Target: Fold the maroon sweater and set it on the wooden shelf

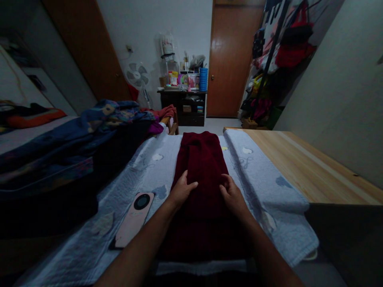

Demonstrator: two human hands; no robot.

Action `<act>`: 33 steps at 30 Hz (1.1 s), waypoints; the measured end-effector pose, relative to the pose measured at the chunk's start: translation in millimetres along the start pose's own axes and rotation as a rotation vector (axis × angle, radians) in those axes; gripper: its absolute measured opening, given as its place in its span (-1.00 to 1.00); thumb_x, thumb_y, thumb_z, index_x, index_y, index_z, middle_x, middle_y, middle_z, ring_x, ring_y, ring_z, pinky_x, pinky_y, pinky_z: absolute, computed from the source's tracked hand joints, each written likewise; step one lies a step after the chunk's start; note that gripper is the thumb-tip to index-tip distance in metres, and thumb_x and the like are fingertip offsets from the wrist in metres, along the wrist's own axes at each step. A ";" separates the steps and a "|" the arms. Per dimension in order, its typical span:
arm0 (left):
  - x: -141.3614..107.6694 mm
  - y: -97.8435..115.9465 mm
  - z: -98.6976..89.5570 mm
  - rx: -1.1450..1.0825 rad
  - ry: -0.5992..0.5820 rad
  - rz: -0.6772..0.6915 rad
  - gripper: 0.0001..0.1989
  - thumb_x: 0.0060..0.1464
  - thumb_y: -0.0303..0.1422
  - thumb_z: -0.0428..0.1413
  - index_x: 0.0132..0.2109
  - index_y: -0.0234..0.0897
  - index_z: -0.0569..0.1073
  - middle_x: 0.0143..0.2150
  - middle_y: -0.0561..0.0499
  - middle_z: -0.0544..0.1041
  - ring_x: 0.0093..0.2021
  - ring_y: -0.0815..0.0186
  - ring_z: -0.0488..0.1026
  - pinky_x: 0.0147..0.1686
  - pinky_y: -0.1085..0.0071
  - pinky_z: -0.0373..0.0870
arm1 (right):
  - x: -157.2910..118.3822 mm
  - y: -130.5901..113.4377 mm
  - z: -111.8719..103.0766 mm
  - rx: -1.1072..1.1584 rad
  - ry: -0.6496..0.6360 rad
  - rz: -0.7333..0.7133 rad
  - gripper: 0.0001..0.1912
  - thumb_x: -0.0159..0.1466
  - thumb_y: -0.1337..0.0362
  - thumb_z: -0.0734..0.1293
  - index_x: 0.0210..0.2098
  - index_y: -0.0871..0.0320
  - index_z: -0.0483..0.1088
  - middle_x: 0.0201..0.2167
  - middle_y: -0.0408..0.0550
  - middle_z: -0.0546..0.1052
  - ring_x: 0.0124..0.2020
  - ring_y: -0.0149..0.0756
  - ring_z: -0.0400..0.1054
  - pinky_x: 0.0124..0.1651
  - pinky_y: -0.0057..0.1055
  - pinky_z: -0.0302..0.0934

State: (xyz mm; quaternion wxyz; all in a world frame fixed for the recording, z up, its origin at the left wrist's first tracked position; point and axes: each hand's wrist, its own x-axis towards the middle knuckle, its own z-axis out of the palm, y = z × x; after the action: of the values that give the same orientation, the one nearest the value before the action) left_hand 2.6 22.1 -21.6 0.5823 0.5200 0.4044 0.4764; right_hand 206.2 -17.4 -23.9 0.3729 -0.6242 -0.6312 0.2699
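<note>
Head view, hands (179,190) (233,196) at edges of maroon cloth (208,175), phone (132,223) nearby

pink phone (131,225), white fan (137,75), brown door (231,59), dark cabinet (196,119)

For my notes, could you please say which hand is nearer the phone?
The left hand: the right hand is farther from the phone, across the maroon cloth.

Both arms are bare along all that shows. The left forearm (143,239), at seven o'clock, is broad low down and tapers smoothly to a narrower wrist; the right forearm (266,243), at five o'clock, matches it. The left hand (180,190) and right hand (235,197) are bare, their thumbs round-tipped; nail detail is too dim.
</note>
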 end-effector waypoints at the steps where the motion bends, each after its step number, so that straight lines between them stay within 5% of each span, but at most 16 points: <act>1: -1.1 -4.3 -4.1 0.055 0.009 -0.035 -0.41 -0.11 -0.53 0.11 0.14 -0.24 0.28 0.13 -0.08 0.46 0.09 0.18 0.43 0.10 0.24 0.36 | -1.6 1.2 0.7 -0.068 -0.056 0.011 -0.53 0.26 0.27 0.17 0.16 0.20 0.16 -0.12 0.06 0.51 -0.13 -0.19 0.43 -0.09 -0.31 0.25; 5: -0.6 -21.7 -20.4 0.300 0.053 -0.191 -0.40 -0.15 -0.56 0.10 0.11 -0.26 0.29 0.09 -0.12 0.49 0.03 0.18 0.46 0.04 0.27 0.39 | -0.2 4.6 -2.4 -0.296 -0.233 0.001 -0.52 0.22 0.32 0.23 0.14 0.23 0.23 -0.05 0.13 0.50 -0.02 -0.15 0.39 -0.02 -0.31 0.20; 10: 25.0 -13.3 -24.5 0.401 0.146 -0.243 -0.35 -0.07 -0.43 0.17 0.20 -0.29 0.21 0.11 -0.23 0.44 0.00 0.15 0.47 -0.07 0.30 0.42 | 34.3 -5.8 -18.3 -0.387 -0.175 -0.057 -0.67 0.26 0.27 0.22 -0.01 0.23 0.35 -0.16 0.08 0.53 -0.13 -0.18 0.41 -0.09 -0.34 0.20; 17: 114.5 13.5 -21.3 0.565 0.369 -0.115 -0.44 -0.04 -0.41 0.17 0.14 -0.36 0.28 0.11 -0.25 0.43 0.07 0.14 0.42 0.01 0.33 0.33 | 122.5 -18.1 -3.9 -0.176 -0.039 -0.035 -0.70 0.26 0.32 0.16 -0.08 0.23 0.42 -0.12 0.07 0.52 -0.10 -0.26 0.38 -0.05 -0.41 0.17; 22: 173.8 8.1 -22.6 0.643 0.464 -0.101 -0.59 0.03 -0.28 0.13 0.02 -0.37 0.37 0.02 -0.27 0.50 0.03 0.09 0.44 -0.01 0.28 0.30 | 171.0 6.7 26.8 -0.043 0.081 0.107 -0.62 0.24 0.32 0.10 -0.08 0.26 0.42 -0.13 0.09 0.52 -0.08 -0.21 0.37 -0.02 -0.37 0.18; 28: 202.2 -14.0 -21.8 0.679 0.536 -0.135 -0.62 -0.02 -0.10 0.17 -0.20 -0.34 0.43 -0.12 -0.32 0.54 -0.05 -0.03 0.47 -0.09 0.21 0.29 | 182.4 44.6 47.2 0.051 0.014 0.129 -0.59 0.24 0.18 0.07 -0.28 0.24 0.50 -0.32 0.02 0.56 -0.25 -0.23 0.42 -0.16 -0.39 0.23; 33: 205.3 -36.6 -28.7 0.591 0.565 -0.093 -0.77 -0.08 -0.26 0.21 -0.30 -0.29 0.42 -0.25 -0.17 0.55 -0.20 0.11 0.48 -0.18 0.29 0.30 | 182.0 50.3 50.4 0.189 -0.042 0.164 -0.57 0.22 0.02 0.13 -0.23 0.19 0.47 -0.25 0.01 0.56 -0.19 -0.21 0.41 -0.12 -0.36 0.21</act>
State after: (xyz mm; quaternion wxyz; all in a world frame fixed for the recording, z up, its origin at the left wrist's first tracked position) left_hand 24.7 228.5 -56.7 0.2947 0.4947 0.6911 0.4369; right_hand 205.5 172.7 -69.2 0.3935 -0.6301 -0.5572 0.3709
